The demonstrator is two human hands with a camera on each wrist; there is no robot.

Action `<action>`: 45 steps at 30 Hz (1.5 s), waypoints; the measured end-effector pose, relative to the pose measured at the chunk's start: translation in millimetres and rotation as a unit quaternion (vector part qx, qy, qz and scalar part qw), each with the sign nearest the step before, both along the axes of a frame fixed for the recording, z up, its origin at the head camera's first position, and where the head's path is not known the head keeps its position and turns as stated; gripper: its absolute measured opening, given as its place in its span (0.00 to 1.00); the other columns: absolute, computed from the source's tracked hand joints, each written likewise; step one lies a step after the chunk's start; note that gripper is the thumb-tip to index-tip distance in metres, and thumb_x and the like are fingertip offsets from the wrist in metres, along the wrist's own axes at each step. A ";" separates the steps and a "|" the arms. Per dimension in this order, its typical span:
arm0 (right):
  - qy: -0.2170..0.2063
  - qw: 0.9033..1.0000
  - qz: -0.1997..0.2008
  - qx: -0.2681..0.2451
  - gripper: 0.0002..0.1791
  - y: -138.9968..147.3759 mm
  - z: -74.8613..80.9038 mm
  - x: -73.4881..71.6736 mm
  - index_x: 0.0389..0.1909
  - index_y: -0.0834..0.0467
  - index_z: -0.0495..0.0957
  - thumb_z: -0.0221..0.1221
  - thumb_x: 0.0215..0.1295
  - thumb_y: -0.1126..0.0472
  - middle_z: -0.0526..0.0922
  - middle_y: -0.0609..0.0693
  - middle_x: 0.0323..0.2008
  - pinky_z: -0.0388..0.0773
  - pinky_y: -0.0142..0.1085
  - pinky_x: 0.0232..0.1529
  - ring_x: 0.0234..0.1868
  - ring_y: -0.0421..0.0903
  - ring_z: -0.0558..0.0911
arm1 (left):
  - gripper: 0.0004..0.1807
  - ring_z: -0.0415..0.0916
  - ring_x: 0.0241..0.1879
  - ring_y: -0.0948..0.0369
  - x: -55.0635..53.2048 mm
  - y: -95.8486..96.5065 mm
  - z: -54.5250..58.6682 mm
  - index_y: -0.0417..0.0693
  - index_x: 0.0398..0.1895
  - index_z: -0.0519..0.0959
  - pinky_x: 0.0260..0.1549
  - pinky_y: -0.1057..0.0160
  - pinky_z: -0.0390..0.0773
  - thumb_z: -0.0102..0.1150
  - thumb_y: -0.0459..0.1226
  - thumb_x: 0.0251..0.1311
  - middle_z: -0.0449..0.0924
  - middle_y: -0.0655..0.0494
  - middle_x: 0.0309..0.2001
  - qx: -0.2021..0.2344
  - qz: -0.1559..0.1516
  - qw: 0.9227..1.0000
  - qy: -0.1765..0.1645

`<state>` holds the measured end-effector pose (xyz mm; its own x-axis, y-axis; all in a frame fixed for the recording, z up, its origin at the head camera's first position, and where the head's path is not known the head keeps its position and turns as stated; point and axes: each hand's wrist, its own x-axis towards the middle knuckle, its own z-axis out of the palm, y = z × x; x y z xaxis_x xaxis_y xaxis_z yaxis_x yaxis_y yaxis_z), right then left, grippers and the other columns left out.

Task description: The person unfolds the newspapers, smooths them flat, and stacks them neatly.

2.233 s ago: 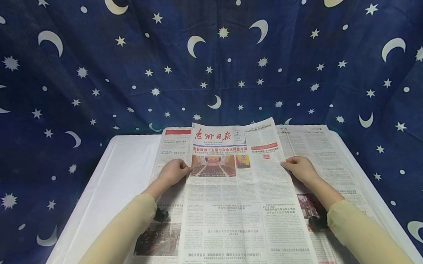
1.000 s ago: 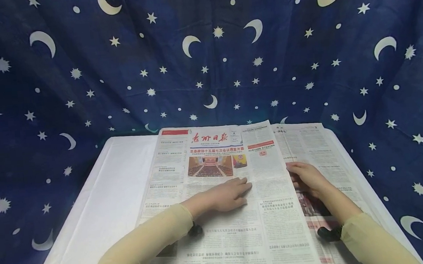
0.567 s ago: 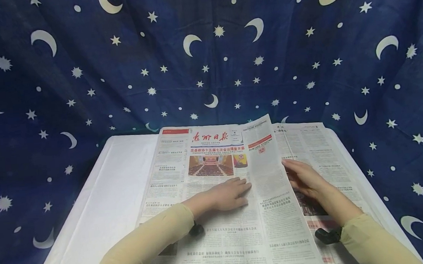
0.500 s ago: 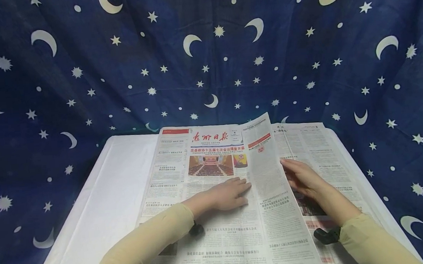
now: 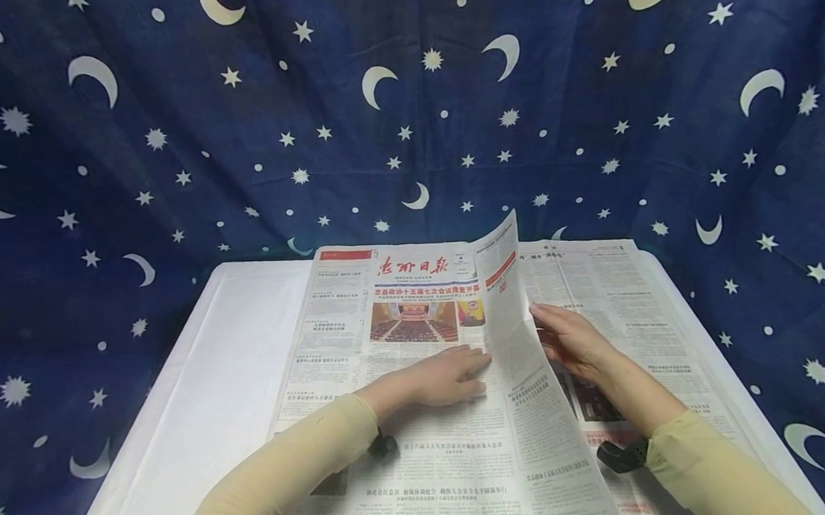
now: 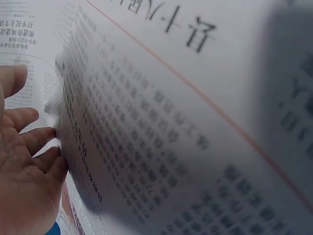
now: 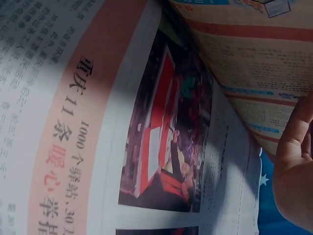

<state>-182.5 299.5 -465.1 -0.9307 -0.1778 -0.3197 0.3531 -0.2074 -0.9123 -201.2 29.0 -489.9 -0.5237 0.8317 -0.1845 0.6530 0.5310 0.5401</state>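
Observation:
A newspaper [image 5: 435, 450] with a red masthead and a photo of a hall lies spread out. Across the middle of its front page rests my left hand [image 5: 447, 374], fingers extended, palm down. My right hand [image 5: 579, 345] holds the right edge of the top sheet, which stands raised and curls to the left; part of the fingers is hidden behind it. In the right wrist view, a finger and part of the palm [image 7: 296, 171] show beside the underside of the lifted sheet [image 7: 259, 63]. The left wrist view shows the left hand [image 6: 29, 156] beside printed paper.
Beneath the lifted sheet lie more newspaper pages [image 5: 629, 329], reaching toward the table's right side. A white-covered table [image 5: 210, 370] shows at the left. Behind it hangs a dark blue curtain [image 5: 341, 93] with moons and stars. Black wrist devices [image 5: 620, 457] sit at both sleeves.
My left hand went from the page's left edge to its middle and stays there. The right hand has moved left, raising the sheet's right edge and its top corner.

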 end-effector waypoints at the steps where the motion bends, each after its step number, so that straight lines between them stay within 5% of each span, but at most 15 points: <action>1: 0.001 1.000 0.000 -0.001 0.32 -0.8 0.4 -0.1 0.72 0.63 0.66 0.56 0.77 0.47 0.81 0.52 0.53 0.81 0.43 0.54 0.52 0.47 0.85 | 0.35 0.50 0.79 0.52 0.2 0.0 0.2 0.49 0.81 0.58 0.76 0.57 0.46 0.47 0.53 0.77 0.57 0.50 0.79 0.000 0.000 1.000 0.001; 10: 0.005 1.000 -0.003 -0.013 0.24 -4.9 1.2 -0.6 0.64 0.59 0.72 0.54 0.79 0.47 0.82 0.52 0.50 0.82 0.41 0.51 0.49 0.46 0.86 | 0.35 0.48 0.79 0.52 0.3 -0.5 0.3 0.50 0.81 0.58 0.76 0.57 0.45 0.48 0.52 0.77 0.56 0.51 0.79 -0.002 0.004 1.000 0.000; 16: 0.009 1.000 -0.009 -0.004 0.27 -10.4 0.8 -1.0 0.66 0.61 0.70 0.55 0.78 0.46 0.83 0.51 0.50 0.83 0.41 0.48 0.48 0.46 0.86 | 0.35 0.50 0.79 0.52 -0.7 -2.0 -1.0 0.50 0.81 0.57 0.76 0.56 0.47 0.46 0.52 0.77 0.57 0.52 0.79 0.012 0.000 1.000 -0.009; 22: 0.019 1.000 -0.002 0.014 0.34 -16.8 -0.8 -3.8 0.72 0.67 0.64 0.55 0.78 0.46 0.81 0.51 0.53 0.85 0.37 0.46 0.50 0.45 0.84 | 0.34 0.55 0.77 0.55 -0.5 -1.1 7.0 0.52 0.82 0.54 0.74 0.57 0.54 0.44 0.51 0.79 0.59 0.53 0.78 0.077 0.052 0.990 -0.102; 27: 0.034 0.998 -0.005 0.055 0.34 -22.6 0.9 -5.1 0.70 0.70 0.65 0.57 0.77 0.49 0.79 0.53 0.55 0.86 0.38 0.45 0.51 0.46 0.84 | 0.35 0.68 0.70 0.53 1.3 4.5 22.5 0.52 0.83 0.53 0.68 0.56 0.68 0.41 0.54 0.79 0.63 0.48 0.76 0.159 0.127 0.959 -0.197; 33: 0.059 0.992 -0.025 0.113 0.25 -33.2 7.6 -4.8 0.59 0.69 0.74 0.62 0.74 0.53 0.81 0.52 0.49 0.86 0.38 0.40 0.45 0.45 0.85 | 0.41 0.71 0.67 0.43 2.5 15.1 39.2 0.45 0.83 0.48 0.62 0.49 0.76 0.44 0.56 0.78 0.58 0.40 0.77 0.267 0.177 0.884 -0.341; 36: 0.068 0.990 -0.021 0.122 0.20 -38.2 9.8 -5.1 0.55 0.67 0.77 0.61 0.74 0.55 0.82 0.51 0.46 0.85 0.35 0.36 0.43 0.45 0.84 | 0.41 0.71 0.67 0.41 2.4 20.0 44.8 0.43 0.83 0.48 0.59 0.48 0.78 0.47 0.54 0.78 0.55 0.40 0.78 0.298 0.195 0.860 -0.366; 40: 0.071 0.990 -0.009 0.120 0.14 -44.6 10.5 -6.5 0.49 0.64 0.79 0.62 0.73 0.56 0.81 0.51 0.45 0.84 0.35 0.35 0.43 0.45 0.83 | 0.40 0.74 0.64 0.41 2.3 22.4 49.5 0.45 0.83 0.48 0.54 0.49 0.81 0.50 0.51 0.77 0.56 0.39 0.78 0.314 0.224 0.844 -0.372; 45: 0.062 0.992 0.007 0.108 0.11 -51.1 10.3 -6.9 0.46 0.63 0.79 0.62 0.72 0.59 0.81 0.51 0.44 0.85 0.35 0.35 0.43 0.46 0.83 | 0.37 0.78 0.59 0.44 1.5 18.9 51.4 0.45 0.82 0.51 0.48 0.51 0.85 0.50 0.42 0.76 0.65 0.37 0.72 0.305 0.261 0.844 -0.355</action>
<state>-189.4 248.4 -454.7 -0.9633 -0.1302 -0.2348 0.2366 0.0016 -0.9716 -199.7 47.9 -438.5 -0.7850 0.5764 -0.2271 -0.1879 0.1278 0.9738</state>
